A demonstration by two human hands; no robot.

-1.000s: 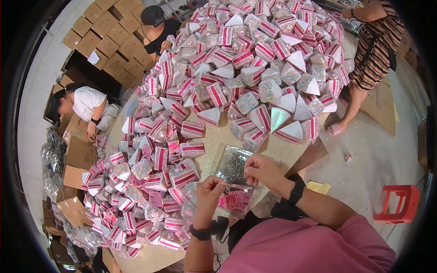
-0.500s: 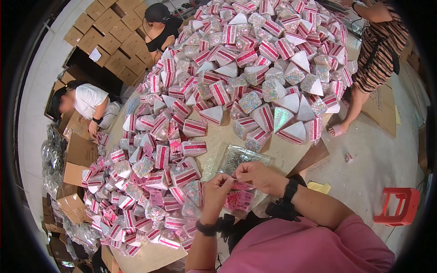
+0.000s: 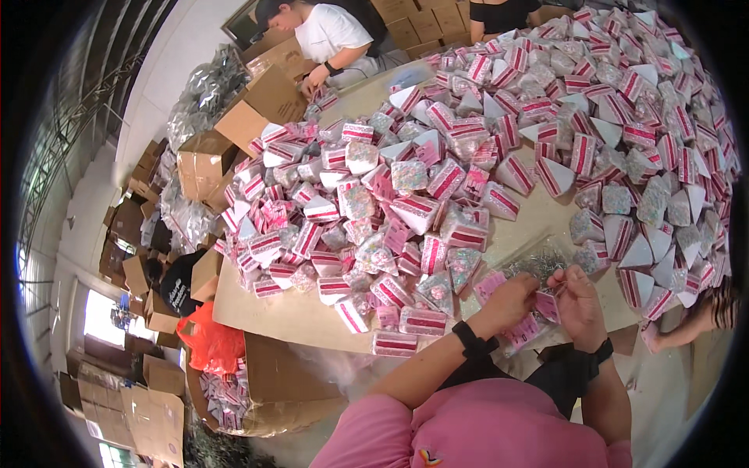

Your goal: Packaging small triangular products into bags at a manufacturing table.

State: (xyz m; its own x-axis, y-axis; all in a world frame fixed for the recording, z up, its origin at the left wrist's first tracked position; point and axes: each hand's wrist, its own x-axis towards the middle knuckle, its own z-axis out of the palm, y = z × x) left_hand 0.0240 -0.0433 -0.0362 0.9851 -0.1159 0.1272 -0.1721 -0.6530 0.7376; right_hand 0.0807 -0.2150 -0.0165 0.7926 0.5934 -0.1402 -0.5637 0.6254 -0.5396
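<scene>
Close together at the table's near edge, my left hand (image 3: 511,304) and my right hand (image 3: 579,304) both pinch at a small pink card (image 3: 548,307) between them. Any finer piece in the fingertips is too small to make out. More pink cards (image 3: 521,331) lie in clear plastic below the hands, and another pink card (image 3: 489,285) sits beside my left hand. Just beyond the fingers lies a clear bag of thin metal pieces (image 3: 538,256). Plastic-wrapped toy cake slices (image 3: 433,255), white with pink stripes, lie heaped to the left of my hands.
A larger heap of cake slices (image 3: 616,140) covers the table's (image 3: 281,316) right side. An open carton (image 3: 285,382) with a red plastic bag (image 3: 212,339) stands at left below the edge. A co-worker in a white shirt (image 3: 335,37) works at the far side, near cartons (image 3: 261,109).
My view has swung left, so the heaps appear farther right and the carton with the red bag shows. Both hands remain close together, and my right hand has turned more upright.
</scene>
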